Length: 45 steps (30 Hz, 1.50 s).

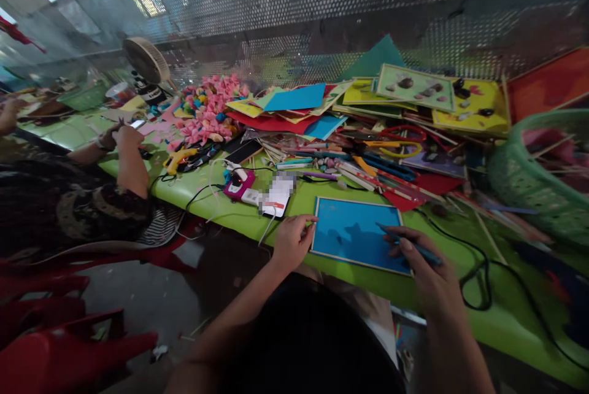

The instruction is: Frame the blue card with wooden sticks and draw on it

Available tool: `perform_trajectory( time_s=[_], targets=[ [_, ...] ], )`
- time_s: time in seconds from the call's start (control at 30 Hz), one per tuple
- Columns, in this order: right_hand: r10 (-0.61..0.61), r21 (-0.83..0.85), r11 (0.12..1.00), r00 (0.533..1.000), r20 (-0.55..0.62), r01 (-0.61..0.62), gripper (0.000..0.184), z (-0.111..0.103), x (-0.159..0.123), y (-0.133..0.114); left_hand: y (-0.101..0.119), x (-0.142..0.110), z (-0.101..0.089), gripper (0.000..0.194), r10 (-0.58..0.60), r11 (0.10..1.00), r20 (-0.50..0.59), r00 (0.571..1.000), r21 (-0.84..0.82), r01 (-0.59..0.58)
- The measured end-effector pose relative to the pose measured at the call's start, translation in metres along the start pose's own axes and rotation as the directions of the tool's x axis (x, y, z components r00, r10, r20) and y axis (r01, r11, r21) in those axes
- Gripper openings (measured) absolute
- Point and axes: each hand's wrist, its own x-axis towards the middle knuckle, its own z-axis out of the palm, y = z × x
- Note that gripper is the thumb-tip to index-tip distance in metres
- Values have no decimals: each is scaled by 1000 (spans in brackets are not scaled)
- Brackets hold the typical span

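Note:
A blue rectangular board [335, 216] with a thin, pale wooden frame lies on the green table in front of me. My left hand [291, 243] is closed at the board's left edge, fingertips and thumb holding the frame. In my right hand [432, 277] is a blue pen [431, 255], gripped as for writing, its tip over the right half of the board. Shadows fall across the blue surface, and I cannot tell whether the tip touches it.
Behind the board lie loose pens, sticks and scissors [400, 142]. A phone [277, 194] and a pink power socket [239, 186] sit left. A green basket [543, 179] and a black cable [483, 271] are right. Another person's hands [122, 136] work further left.

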Motion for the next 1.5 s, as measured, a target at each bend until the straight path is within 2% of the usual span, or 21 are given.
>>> perform_trajectory(
  time_s=[0.27, 0.43, 0.57, 0.7, 0.83, 0.93, 1.03, 1.13, 1.23, 1.33, 1.5],
  targets=[
    [89, 13, 996, 992, -88, -88, 30, 1, -1, -4, 0, 0, -3, 22, 93, 994, 28, 995, -64, -92],
    [75, 51, 996, 981, -178, -67, 22, 3, -3, -8, -1, -2, -6, 21, 136, 983, 46, 990, -132, -129],
    [93, 78, 994, 975, -204, -79, 21, 5, -3, -11, -4, -1, -8, 17, 171, 970, 65, 983, -189, -156],
    [106, 92, 992, 960, -260, -85, 22, 12, -3, -21, -5, 2, -9, 23, 268, 951, 162, 950, -199, -235],
    [93, -60, 991, 940, -328, -119, 14, 23, -3, -38, -4, 4, -9, 24, 329, 944, 275, 903, -128, -305],
    [72, -140, 983, 951, -301, -119, 12, 38, 0, -51, -4, 4, -9, 21, 326, 945, 326, 888, -109, -307],
    [80, -116, 987, 974, -213, -107, 18, 63, 9, -57, -5, 4, -10, 23, 322, 947, 367, 873, -105, -305],
    [98, -107, 988, 986, -138, -113, 22, 88, 22, -55, -7, 3, -10, 23, 317, 949, 379, 869, -119, -293],
    [108, -148, 981, 989, -103, -123, 24, 105, 33, -50, -6, 4, -9, 20, 305, 952, 374, 876, -142, -271],
    [98, -220, 968, 989, -106, -120, 25, 109, 37, -44, -6, 6, -10, 14, 300, 953, 375, 877, -168, -253],
    [73, -312, 945, 992, -103, -102, 22, 104, 35, -36, -7, 9, -11, 11, 304, 950, 393, 868, -197, -244]
  ],
)
